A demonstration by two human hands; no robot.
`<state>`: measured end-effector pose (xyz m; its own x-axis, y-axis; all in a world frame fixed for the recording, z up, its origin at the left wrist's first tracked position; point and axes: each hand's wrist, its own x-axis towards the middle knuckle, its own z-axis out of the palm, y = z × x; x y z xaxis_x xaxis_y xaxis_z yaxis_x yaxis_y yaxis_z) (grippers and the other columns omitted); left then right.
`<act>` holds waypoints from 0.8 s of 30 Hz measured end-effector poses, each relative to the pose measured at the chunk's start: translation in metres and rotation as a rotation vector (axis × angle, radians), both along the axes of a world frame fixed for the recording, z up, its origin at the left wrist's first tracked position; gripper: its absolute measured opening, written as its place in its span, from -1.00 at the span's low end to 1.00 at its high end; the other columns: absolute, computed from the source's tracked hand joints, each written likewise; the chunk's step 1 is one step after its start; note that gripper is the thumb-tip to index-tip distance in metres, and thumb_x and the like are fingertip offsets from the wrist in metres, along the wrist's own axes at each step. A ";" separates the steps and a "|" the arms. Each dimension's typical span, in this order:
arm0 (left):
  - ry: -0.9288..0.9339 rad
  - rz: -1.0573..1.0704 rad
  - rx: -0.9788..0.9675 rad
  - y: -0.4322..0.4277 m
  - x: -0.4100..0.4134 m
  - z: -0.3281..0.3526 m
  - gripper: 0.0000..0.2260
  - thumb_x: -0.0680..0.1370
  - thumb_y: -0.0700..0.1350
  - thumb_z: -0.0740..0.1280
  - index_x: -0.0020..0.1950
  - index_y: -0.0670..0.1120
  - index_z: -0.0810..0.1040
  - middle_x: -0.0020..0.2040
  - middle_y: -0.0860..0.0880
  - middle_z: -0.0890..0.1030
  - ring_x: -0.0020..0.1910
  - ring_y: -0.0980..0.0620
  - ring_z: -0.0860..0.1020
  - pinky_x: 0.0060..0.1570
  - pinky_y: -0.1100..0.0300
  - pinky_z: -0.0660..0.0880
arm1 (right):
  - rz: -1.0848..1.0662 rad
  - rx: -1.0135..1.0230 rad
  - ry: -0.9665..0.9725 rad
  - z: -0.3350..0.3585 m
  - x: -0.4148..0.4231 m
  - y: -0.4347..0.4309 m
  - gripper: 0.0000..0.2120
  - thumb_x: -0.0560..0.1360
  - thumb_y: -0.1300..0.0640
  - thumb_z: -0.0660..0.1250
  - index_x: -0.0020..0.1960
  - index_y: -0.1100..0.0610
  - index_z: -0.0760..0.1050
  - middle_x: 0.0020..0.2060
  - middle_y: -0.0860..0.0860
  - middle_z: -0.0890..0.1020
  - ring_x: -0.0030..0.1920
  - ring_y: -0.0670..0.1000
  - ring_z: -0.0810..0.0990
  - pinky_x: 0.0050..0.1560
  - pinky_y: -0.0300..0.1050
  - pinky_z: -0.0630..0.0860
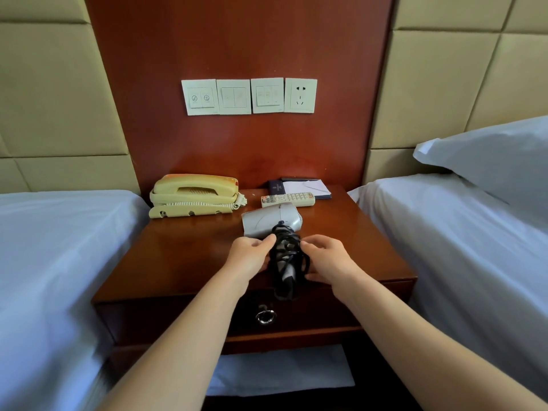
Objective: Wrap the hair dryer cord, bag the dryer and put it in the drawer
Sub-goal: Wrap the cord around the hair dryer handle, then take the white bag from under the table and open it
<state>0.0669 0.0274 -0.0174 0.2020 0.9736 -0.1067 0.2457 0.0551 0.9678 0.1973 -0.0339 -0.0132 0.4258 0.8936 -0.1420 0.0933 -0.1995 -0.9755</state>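
Black cord (289,256) wound on silver-grey plastic hair dryer (268,221).
Your left hand (252,256) at 9 o'clock and right hand (329,259) at 3 o'clock both grip its wrapped handle.

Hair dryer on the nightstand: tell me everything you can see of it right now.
The hair dryer is small, silver-grey and plastic-looking. It lies on its side on the wooden nightstand, barrel across, grip pointing toward the front edge and reaching past it. Its black cord is wound in many loose turns round the grip. The left hand and right hand hold the wrapped grip from either side. No bag covers it.
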 end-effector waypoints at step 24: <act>0.254 -0.065 0.344 -0.018 0.069 -0.004 -0.70 0.63 -0.03 0.14 -0.19 -0.15 0.51 -0.30 -0.11 0.47 -0.14 -0.07 0.45 -0.27 0.22 0.26 | -0.145 0.116 -0.535 -0.002 0.072 -0.015 -0.73 0.58 0.08 0.19 0.20 0.13 0.53 -0.05 0.03 0.63 -0.05 0.05 0.60 0.04 -0.02 0.55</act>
